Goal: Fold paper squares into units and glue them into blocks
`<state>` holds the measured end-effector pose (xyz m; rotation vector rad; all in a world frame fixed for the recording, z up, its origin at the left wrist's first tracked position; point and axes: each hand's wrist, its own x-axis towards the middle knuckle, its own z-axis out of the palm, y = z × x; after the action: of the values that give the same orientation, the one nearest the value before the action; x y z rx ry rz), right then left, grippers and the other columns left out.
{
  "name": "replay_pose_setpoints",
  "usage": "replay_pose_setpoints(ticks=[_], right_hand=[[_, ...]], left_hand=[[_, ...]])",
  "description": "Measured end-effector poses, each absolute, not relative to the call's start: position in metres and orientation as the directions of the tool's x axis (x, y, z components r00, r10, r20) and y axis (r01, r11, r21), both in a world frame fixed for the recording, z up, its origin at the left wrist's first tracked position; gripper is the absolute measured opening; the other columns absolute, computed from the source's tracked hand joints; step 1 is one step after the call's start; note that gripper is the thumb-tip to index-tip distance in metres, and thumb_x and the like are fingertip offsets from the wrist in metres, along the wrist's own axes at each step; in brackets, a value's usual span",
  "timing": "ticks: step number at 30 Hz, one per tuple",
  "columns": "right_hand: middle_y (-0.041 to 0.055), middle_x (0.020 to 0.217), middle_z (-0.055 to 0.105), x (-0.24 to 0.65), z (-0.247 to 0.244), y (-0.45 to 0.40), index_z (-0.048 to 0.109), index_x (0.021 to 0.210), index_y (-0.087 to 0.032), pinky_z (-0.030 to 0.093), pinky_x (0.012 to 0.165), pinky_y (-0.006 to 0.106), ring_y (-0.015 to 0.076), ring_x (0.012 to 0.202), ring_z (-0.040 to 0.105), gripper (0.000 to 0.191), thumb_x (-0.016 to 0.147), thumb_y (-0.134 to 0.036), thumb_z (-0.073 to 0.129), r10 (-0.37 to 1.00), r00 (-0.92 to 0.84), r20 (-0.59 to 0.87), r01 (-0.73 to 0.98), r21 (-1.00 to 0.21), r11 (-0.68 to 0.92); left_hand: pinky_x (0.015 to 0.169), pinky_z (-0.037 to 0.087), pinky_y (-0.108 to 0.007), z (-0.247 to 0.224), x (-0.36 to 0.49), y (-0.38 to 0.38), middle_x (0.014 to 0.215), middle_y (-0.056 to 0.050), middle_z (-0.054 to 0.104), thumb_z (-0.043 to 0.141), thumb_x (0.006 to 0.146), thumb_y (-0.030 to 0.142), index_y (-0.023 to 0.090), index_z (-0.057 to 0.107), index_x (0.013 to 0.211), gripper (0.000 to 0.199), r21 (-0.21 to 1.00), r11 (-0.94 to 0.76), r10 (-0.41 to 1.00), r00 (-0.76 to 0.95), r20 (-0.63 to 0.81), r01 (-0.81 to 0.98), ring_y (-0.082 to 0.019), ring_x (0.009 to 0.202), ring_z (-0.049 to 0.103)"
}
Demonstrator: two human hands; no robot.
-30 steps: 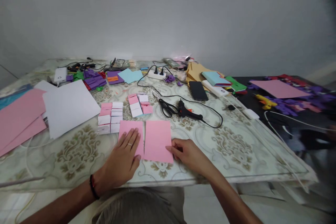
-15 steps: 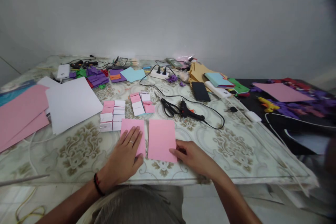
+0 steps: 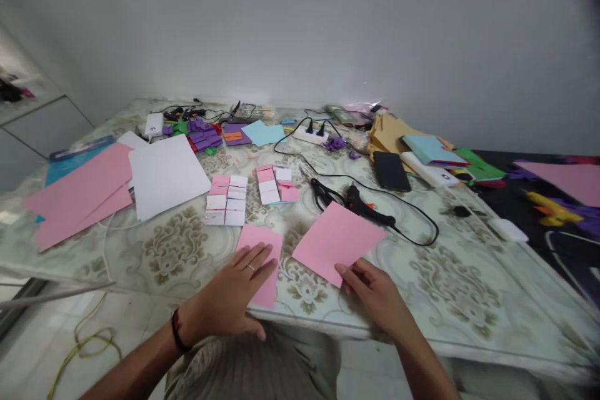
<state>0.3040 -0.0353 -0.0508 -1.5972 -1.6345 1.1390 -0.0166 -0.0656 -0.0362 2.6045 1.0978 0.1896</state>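
Observation:
My left hand lies flat with fingers stretched over a small pink paper sheet at the table's front edge. Between the thumb and fingers of my right hand, a second pink sheet is pinched by its near corner. That sheet is tilted, with its far side close to the black glue gun. Beyond my left hand sit two blocks of folded pink and white paper, a larger one and a smaller one. Black-handled scissors lie beside the glue gun, partly covered by the raised sheet.
White sheets and large pink sheets spread over the left side. A power strip with black cords stands at the back. A black phone and a white power bank lie right. A yellow glue gun rests far right.
My right hand has lifted its pink sheet and turned it up to the right, away from the other sheet. My left hand has slid toward the table's front edge. The camera view has swung left.

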Motion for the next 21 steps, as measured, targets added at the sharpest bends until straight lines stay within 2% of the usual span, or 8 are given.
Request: replay_pose_setpoints(ticks=[3, 7, 10, 12, 14, 17, 19, 21], right_hand=[[-0.0007, 0.056, 0.056, 0.303, -0.053, -0.033, 0.053, 0.068, -0.023, 0.041, 0.058, 0.030, 0.0169, 0.055, 0.050, 0.049, 0.089, -0.067, 0.057, 0.985, -0.089, -0.145, 0.484, -0.871, -0.084], [-0.0005, 0.056, 0.057, 0.303, -0.054, -0.029, 0.056, 0.070, -0.022, 0.041, 0.056, 0.030, 0.0169, 0.054, 0.051, 0.050, 0.088, -0.068, 0.059, 0.990, -0.071, -0.122, 0.460, -0.885, -0.076], [-0.0003, 0.055, 0.058, 0.303, -0.053, -0.028, 0.056, 0.069, -0.023, 0.040, 0.053, 0.029, 0.0167, 0.052, 0.051, 0.050, 0.088, -0.068, 0.060, 0.990, -0.051, -0.131, 0.445, -0.890, -0.095], [0.0000, 0.055, 0.058, 0.303, -0.053, -0.029, 0.056, 0.068, -0.023, 0.041, 0.053, 0.029, 0.0170, 0.051, 0.051, 0.050, 0.087, -0.069, 0.061, 0.991, -0.031, -0.130, 0.439, -0.893, -0.104], [0.0006, 0.055, 0.059, 0.303, -0.054, -0.030, 0.057, 0.068, -0.023, 0.043, 0.053, 0.030, 0.0174, 0.052, 0.053, 0.050, 0.087, -0.069, 0.061, 0.992, -0.009, -0.122, 0.433, -0.895, -0.106], [0.0015, 0.056, 0.061, 0.303, -0.059, -0.032, 0.058, 0.069, -0.022, 0.043, 0.053, 0.030, 0.0176, 0.052, 0.054, 0.052, 0.086, -0.071, 0.062, 0.993, 0.017, -0.119, 0.430, -0.896, -0.115], [0.0017, 0.056, 0.061, 0.303, -0.061, -0.033, 0.058, 0.068, -0.022, 0.043, 0.052, 0.029, 0.0174, 0.052, 0.054, 0.052, 0.086, -0.071, 0.063, 0.992, 0.026, -0.120, 0.441, -0.890, -0.119], [0.0016, 0.056, 0.061, 0.302, -0.060, -0.033, 0.059, 0.068, -0.022, 0.042, 0.053, 0.029, 0.0171, 0.053, 0.054, 0.052, 0.087, -0.070, 0.063, 0.993, 0.022, -0.116, 0.454, -0.884, -0.113]], left_hand=[[0.129, 0.027, -0.054, -0.029, -0.024, -0.073, 0.172, -0.014, 0.026, 0.073, 0.088, 0.052, 0.020, 0.030, 0.164, 0.093, 0.367, -0.651, 0.713, 0.701, -0.004, 0.664, -0.033, 0.159, 0.022], [0.128, 0.031, -0.052, -0.020, -0.027, -0.078, 0.170, -0.007, 0.034, 0.061, 0.095, 0.023, 0.026, 0.053, 0.151, 0.056, 0.426, -0.616, 0.730, 0.683, -0.006, 0.663, -0.027, 0.158, 0.029], [0.127, 0.036, -0.046, -0.011, -0.029, -0.077, 0.159, -0.003, 0.051, 0.046, 0.104, 0.020, 0.028, 0.064, 0.140, 0.041, 0.515, -0.561, 0.759, 0.651, 0.007, 0.648, -0.021, 0.151, 0.042], [0.120, 0.046, -0.041, -0.006, -0.034, -0.073, 0.148, -0.003, 0.064, 0.041, 0.108, 0.025, 0.029, 0.065, 0.140, 0.040, 0.603, -0.484, 0.806, 0.592, 0.026, 0.634, -0.020, 0.141, 0.056], [0.106, 0.058, -0.038, -0.005, -0.044, -0.066, 0.135, -0.003, 0.073, 0.041, 0.109, 0.031, 0.030, 0.066, 0.139, 0.040, 0.695, -0.366, 0.886, 0.461, 0.055, 0.619, -0.022, 0.123, 0.070], [0.096, 0.062, -0.046, -0.013, -0.063, -0.054, 0.118, -0.007, 0.080, 0.048, 0.105, 0.042, 0.026, 0.076, 0.125, 0.038, 0.829, -0.175, 0.984, 0.119, 0.132, 0.532, -0.029, 0.106, 0.075], [0.087, 0.064, -0.049, -0.021, -0.075, -0.048, 0.104, -0.010, 0.081, 0.060, 0.098, 0.047, 0.020, 0.079, 0.112, 0.036, 0.921, -0.071, 0.960, -0.223, 0.167, 0.384, -0.033, 0.097, 0.076], [0.076, 0.066, -0.045, -0.028, -0.086, -0.046, 0.102, -0.010, 0.079, 0.062, 0.097, 0.048, 0.018, 0.076, 0.112, 0.037, 0.946, -0.056, 0.907, -0.379, 0.182, 0.320, -0.032, 0.094, 0.075]])
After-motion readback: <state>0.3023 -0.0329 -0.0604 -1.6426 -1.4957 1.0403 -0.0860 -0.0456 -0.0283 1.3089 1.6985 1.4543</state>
